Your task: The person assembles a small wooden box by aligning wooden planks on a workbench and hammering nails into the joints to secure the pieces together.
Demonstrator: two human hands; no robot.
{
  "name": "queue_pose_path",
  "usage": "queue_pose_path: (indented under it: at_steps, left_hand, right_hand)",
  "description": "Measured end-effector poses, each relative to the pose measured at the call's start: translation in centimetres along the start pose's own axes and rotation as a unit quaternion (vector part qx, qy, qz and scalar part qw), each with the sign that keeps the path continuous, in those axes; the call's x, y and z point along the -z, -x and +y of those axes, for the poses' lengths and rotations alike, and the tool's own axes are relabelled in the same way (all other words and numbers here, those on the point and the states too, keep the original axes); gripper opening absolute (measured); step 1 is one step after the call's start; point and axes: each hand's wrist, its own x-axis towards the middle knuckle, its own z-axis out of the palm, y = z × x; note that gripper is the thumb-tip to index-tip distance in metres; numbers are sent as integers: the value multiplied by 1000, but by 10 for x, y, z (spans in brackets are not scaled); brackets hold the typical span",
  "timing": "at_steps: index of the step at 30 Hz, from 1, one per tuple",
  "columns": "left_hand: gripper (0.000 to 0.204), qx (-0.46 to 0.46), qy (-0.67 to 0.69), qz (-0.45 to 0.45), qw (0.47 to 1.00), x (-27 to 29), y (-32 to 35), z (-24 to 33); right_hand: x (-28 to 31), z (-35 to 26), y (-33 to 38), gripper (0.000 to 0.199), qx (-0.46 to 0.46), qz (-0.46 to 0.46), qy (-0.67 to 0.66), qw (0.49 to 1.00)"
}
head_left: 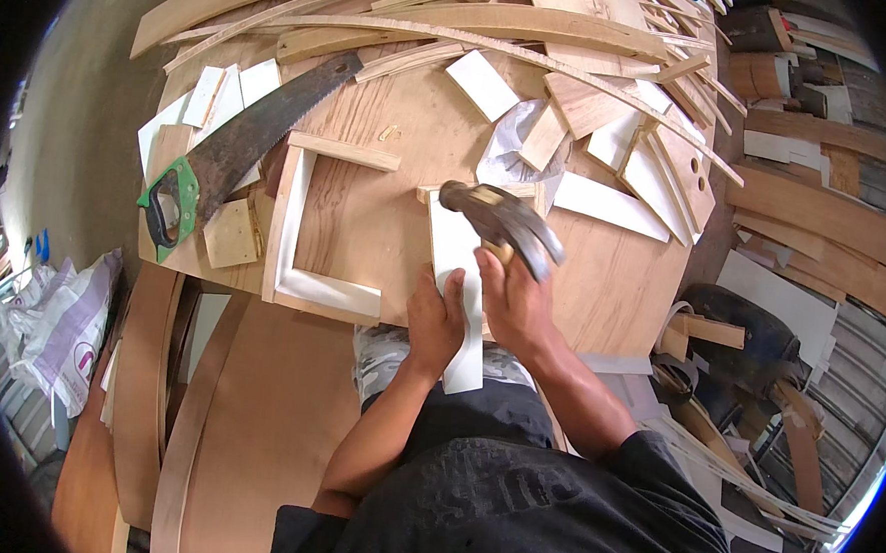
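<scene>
My left hand [435,316] grips a long white-faced wooden strip [466,363] by its sides, near the table's front edge. In my right hand [518,305] is a claw hammer [496,217], its head over the strip's far end and slightly blurred. A short wooden piece [539,195] lies crosswise at that far end, partly behind the hammer; whether the two are joined I cannot tell. Left of my hands rests a three-sided wooden frame [273,223] with white inner faces, its gap toward me. Any nail under the hammer is hidden.
A handsaw [271,122] with a green and black handle lies at the table's left. Long curved wooden strips [476,23] pile up at the back. A crumpled plastic bag [511,140] and white-faced offcuts [612,205] sit right of centre. Boards [832,212] crowd the right side.
</scene>
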Motion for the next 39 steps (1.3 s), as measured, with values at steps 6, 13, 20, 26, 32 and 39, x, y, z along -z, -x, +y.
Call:
queue_pose_path:
  at_steps: [6, 13, 20, 26, 32, 39]
  left_hand:
    - [44, 7, -37, 1, 999, -1, 1, -7]
    - [39, 26, -47, -15, 998, 0, 2, -7]
    - [35, 33, -64, -23, 997, -3, 3, -11]
    - [38, 29, -27, -5, 999, -6, -1, -8]
    - [36, 16, -41, -18, 999, -4, 2, -9]
    - [34, 5, -32, -3, 999, -5, 2, -10]
  right_hand:
    - [6, 11, 13, 12, 112, 54, 5, 992]
    - [-4, 38, 20, 12, 200, 76, 28, 976]
    - [-15, 38, 10, 17, 256, 89, 23, 962]
    - [-9, 34, 6, 19, 159, 35, 85, 983]
    - [-10, 42, 7, 20, 117, -25, 112, 987]
    - [1, 35, 13, 35, 121, 28, 13, 992]
